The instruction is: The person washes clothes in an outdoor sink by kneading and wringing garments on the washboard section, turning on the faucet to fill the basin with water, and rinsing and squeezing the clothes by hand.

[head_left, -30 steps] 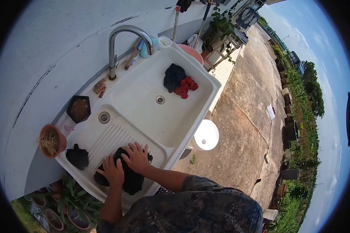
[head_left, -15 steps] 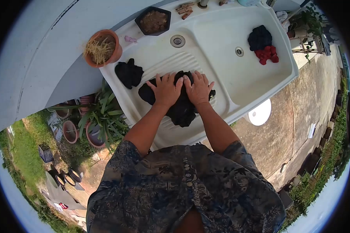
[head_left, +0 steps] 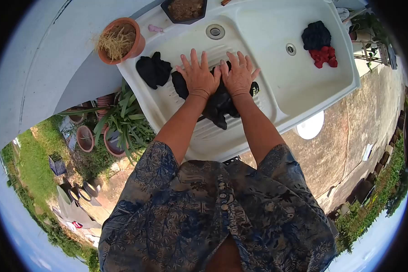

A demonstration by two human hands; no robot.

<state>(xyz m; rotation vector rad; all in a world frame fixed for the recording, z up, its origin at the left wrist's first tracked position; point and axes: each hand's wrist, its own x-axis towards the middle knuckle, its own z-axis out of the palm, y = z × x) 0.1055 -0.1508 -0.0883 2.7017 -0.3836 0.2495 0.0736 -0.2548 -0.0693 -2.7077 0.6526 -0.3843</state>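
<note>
A bunched black cloth (head_left: 221,107) lies on the ribbed washboard part of the white sink (head_left: 204,144). My left hand (head_left: 200,77) presses on it from above, palm down, with the fingers spread past its far edge. Beside it, my right hand (head_left: 238,78) also lies flat on the cloth, fingers apart, the two thumbs close together. Part of the cloth is hidden under both palms. A patch with pale lettering shows at its right end. To the left rests another crumpled black cloth (head_left: 153,70), apart from my hands.
In the right basin lie a dark cloth (head_left: 316,35) and a red cloth (head_left: 323,57). A terracotta pot (head_left: 138,44) of dry grass and a dark angular pot (head_left: 186,20) stand along the sink's rim. A small pink object (head_left: 155,28) sits between them. Drain (head_left: 215,31) lies beyond my hands.
Both hands have pushed forward, away from my body, and the fingers have straightened. The black cloth is bunched further up the ribs. The view has shifted slightly.
</note>
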